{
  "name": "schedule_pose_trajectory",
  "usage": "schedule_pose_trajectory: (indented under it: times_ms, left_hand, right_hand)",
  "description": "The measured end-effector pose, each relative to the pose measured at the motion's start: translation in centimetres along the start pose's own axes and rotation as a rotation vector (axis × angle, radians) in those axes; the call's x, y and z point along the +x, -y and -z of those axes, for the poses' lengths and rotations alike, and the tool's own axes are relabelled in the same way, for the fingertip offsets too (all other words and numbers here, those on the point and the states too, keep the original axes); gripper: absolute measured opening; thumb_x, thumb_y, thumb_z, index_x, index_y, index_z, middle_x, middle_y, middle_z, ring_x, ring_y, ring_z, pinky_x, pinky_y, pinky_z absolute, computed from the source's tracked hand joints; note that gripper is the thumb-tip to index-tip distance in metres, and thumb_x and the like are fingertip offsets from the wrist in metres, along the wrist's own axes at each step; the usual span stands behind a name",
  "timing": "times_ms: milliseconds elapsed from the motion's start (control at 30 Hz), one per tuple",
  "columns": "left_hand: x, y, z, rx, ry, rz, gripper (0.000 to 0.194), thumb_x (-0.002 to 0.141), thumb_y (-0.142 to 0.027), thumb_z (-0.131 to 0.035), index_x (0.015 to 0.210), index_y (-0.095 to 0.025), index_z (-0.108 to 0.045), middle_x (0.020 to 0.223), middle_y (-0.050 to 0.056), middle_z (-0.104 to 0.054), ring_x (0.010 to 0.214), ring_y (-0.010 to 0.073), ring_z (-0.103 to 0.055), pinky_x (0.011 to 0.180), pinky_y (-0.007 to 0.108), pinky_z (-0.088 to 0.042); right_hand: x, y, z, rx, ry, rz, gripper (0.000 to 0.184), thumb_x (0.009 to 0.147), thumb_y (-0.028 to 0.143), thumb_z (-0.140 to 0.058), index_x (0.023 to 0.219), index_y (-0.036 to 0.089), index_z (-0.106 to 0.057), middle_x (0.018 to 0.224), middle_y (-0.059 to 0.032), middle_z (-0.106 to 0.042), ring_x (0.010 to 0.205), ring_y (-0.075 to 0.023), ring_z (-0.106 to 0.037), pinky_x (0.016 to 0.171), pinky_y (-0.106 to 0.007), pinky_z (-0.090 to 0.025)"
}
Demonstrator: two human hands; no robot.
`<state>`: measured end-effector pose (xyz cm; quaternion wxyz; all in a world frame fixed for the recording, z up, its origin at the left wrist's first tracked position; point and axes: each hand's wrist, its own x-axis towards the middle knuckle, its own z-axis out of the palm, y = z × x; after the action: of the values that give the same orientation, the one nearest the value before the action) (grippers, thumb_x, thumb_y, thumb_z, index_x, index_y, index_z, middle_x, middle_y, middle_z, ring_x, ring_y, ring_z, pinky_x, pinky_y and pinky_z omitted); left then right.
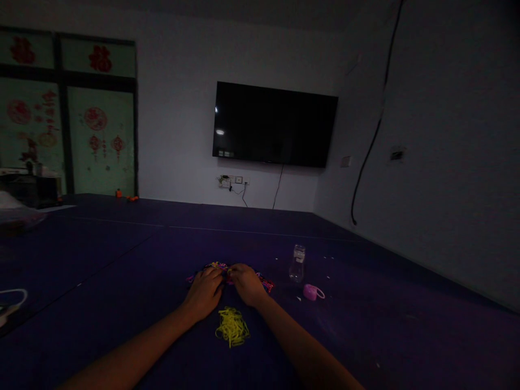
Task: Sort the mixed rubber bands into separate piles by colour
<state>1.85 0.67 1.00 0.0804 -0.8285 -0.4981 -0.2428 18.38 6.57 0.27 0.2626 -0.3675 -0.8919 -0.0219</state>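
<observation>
A spread-out heap of multicoloured rubber bands (267, 284) lies on the dark blue-purple surface, partly hidden under both hands. My left hand (204, 292) rests on the left part of it, its fingers stretched out over the bands. Across from it, my right hand (246, 283) has its fingertips pinched together, with a small yellow band showing at them. The two hands' fingertips nearly meet over the heap. Closer to me, between my forearms, sits a separate pile of yellow rubber bands (233, 326).
A clear plastic bottle (297, 266) stands uncapped to the right, with a pink cap with a loop (311, 292) beside it. Small white scraps are scattered around. A plastic bag (18, 208) lies far left. A television (274, 124) hangs on the back wall.
</observation>
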Motion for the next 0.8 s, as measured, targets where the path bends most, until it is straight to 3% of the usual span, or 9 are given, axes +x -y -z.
schedule_pose_trajectory:
  times_ms: [100, 200, 567, 800]
  left_hand:
    - [0.0, 0.0, 0.0, -0.025, 0.034, -0.073, 0.038, 0.084, -0.011, -0.043, 0.116, -0.025, -0.058, 0.128, 0.004, -0.055, 0.124, 0.0239, -0.039, 0.098, 0.043, -0.032]
    - [0.0, 0.1, -0.1, -0.037, 0.085, -0.077, 0.041, 0.086, -0.012, -0.042, 0.120, -0.028, -0.056, 0.126, 0.002, -0.057, 0.125, 0.0246, -0.038, 0.098, 0.045, -0.032]
    - [-0.1, 0.1, -0.2, 0.012, 0.018, -0.009, 0.026, 0.087, -0.017, -0.047, 0.107, -0.018, -0.062, 0.108, 0.008, -0.065, 0.110, 0.0257, -0.052, 0.093, 0.041, -0.038]
    - [0.0, 0.9, -1.4, -0.034, -0.017, -0.102, 0.026, 0.088, -0.014, -0.045, 0.107, -0.021, -0.062, 0.111, 0.006, -0.064, 0.111, 0.0237, -0.051, 0.097, 0.041, -0.035]
  right_hand:
    - [-0.1, 0.1, 0.2, 0.024, -0.014, -0.012, 0.031, 0.090, 0.015, -0.035, 0.093, 0.016, -0.066, 0.101, -0.0074, -0.065, 0.095, -0.0158, -0.057, 0.085, -0.025, -0.040]
    - [-0.2, 0.2, 0.3, 0.049, -0.028, -0.033, 0.032, 0.091, 0.015, -0.034, 0.092, 0.015, -0.066, 0.098, -0.0073, -0.066, 0.092, -0.0153, -0.057, 0.084, -0.025, -0.040]
    - [-0.1, -0.2, -0.2, -0.018, 0.030, 0.040, 0.031, 0.090, 0.017, -0.035, 0.096, 0.017, -0.066, 0.102, -0.0073, -0.066, 0.099, -0.0174, -0.056, 0.088, -0.029, -0.038]
    - [-0.1, -0.1, -0.1, -0.049, 0.030, 0.076, 0.030, 0.091, 0.018, -0.035, 0.092, 0.017, -0.065, 0.099, -0.0073, -0.066, 0.099, -0.0174, -0.056, 0.089, -0.029, -0.038]
